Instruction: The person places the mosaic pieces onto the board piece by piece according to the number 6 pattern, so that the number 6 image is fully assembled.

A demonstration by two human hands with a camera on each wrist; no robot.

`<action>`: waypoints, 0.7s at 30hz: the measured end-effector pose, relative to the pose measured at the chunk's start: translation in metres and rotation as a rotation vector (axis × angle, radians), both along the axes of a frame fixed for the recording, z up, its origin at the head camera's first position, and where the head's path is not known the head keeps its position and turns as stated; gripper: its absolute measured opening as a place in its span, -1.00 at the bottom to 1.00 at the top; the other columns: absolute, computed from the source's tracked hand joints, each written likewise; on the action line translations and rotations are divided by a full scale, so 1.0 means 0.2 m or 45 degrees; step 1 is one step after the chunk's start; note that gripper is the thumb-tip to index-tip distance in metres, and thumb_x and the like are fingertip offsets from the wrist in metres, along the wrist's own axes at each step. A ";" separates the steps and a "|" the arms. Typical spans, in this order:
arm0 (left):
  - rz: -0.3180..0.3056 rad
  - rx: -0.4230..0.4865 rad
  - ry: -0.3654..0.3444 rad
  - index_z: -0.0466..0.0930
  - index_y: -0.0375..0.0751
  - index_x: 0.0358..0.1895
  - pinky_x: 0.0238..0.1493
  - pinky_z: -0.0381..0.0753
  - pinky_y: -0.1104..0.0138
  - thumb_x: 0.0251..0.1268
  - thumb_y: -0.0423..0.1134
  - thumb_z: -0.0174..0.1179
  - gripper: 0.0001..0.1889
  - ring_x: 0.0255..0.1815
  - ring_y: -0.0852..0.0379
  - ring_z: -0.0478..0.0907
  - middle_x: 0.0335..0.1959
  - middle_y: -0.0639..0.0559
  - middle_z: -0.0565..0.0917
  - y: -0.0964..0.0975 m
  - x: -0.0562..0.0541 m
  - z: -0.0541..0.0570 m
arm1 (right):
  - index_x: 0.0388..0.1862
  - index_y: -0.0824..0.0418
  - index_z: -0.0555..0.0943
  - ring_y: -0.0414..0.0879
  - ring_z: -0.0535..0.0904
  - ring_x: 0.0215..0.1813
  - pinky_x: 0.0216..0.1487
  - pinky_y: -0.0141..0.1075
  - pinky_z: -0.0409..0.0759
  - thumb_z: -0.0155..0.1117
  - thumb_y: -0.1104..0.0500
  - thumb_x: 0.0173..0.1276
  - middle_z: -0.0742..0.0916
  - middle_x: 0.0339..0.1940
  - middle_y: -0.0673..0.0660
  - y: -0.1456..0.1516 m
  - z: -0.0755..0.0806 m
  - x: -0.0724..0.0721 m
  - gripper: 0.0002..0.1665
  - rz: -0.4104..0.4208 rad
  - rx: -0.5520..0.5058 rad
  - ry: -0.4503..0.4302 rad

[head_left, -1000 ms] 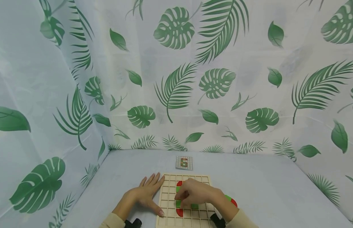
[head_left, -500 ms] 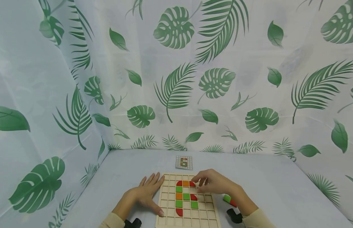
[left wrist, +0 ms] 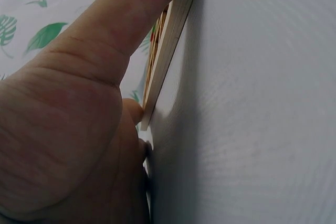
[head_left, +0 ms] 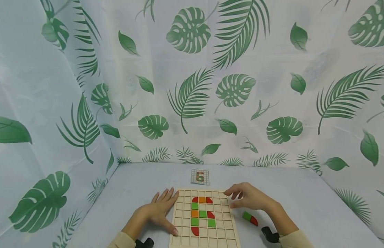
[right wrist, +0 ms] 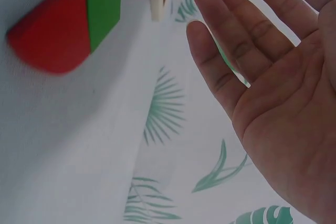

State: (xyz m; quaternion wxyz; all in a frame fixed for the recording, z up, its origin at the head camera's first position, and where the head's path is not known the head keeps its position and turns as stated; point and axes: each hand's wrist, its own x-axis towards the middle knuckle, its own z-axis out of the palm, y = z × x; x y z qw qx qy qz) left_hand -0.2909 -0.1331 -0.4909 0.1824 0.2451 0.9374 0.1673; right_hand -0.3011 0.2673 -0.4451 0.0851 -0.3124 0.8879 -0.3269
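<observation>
A wooden grid board lies in front of me in the head view. Red, orange and green tiles sit in its cells, among them an orange square tile between two rounded red ones and a green square tile. My left hand rests spread at the board's left edge, its thumb on the rim; the left wrist view shows that thumb against the wooden side. Over the board's right edge hovers my right hand, fingers loosely bent, with nothing visible in it.
Right of the board, a loose green tile and a rounded red tile lie touching on the pale tabletop. A small printed pattern card lies beyond the board. Leaf-patterned curtains stand behind and at both sides.
My right hand has moved off the tiles and rightward to the board's right edge, uncovering the tiles in the grid. The left hand has stayed in place.
</observation>
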 end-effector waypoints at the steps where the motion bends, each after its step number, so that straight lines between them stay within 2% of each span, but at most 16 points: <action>1: 0.002 -0.004 -0.001 -0.17 0.00 0.73 0.68 -0.33 -0.24 -0.25 0.58 0.47 0.50 0.77 -0.19 -0.33 0.76 -0.15 -0.22 0.00 0.00 0.00 | 0.18 0.21 0.73 0.06 0.73 0.00 -0.01 -0.13 0.72 0.56 0.12 0.29 0.81 0.07 0.16 0.01 0.00 0.00 -0.52 -0.006 0.005 0.001; 6: 0.008 -0.016 0.000 -0.18 0.02 0.74 0.68 -0.33 -0.24 -0.25 0.57 0.47 0.50 0.77 -0.18 -0.33 0.77 -0.13 -0.22 0.01 0.00 0.00 | 0.17 0.22 0.74 0.08 0.73 -0.01 -0.01 -0.08 0.73 0.56 0.14 0.29 0.80 0.07 0.18 0.07 0.00 0.01 -0.53 -0.010 0.001 -0.003; 17: 0.004 -0.005 0.004 -0.17 0.01 0.73 0.67 -0.32 -0.25 -0.25 0.56 0.49 0.50 0.77 -0.19 -0.32 0.76 -0.14 -0.21 0.00 0.00 0.01 | 0.14 0.22 0.75 0.09 0.73 -0.03 -0.05 -0.23 0.72 0.57 0.15 0.28 0.80 0.05 0.22 0.14 0.02 0.00 -0.55 -0.018 -0.019 -0.024; 21: 0.005 -0.008 0.002 -0.17 0.00 0.73 0.67 -0.32 -0.25 -0.24 0.55 0.50 0.49 0.77 -0.20 -0.31 0.76 -0.15 -0.20 0.01 0.01 0.01 | 0.12 0.26 0.75 0.11 0.73 -0.06 -0.11 -0.29 0.71 0.58 0.19 0.26 0.80 0.01 0.24 0.15 0.02 0.00 -0.56 -0.008 -0.040 -0.084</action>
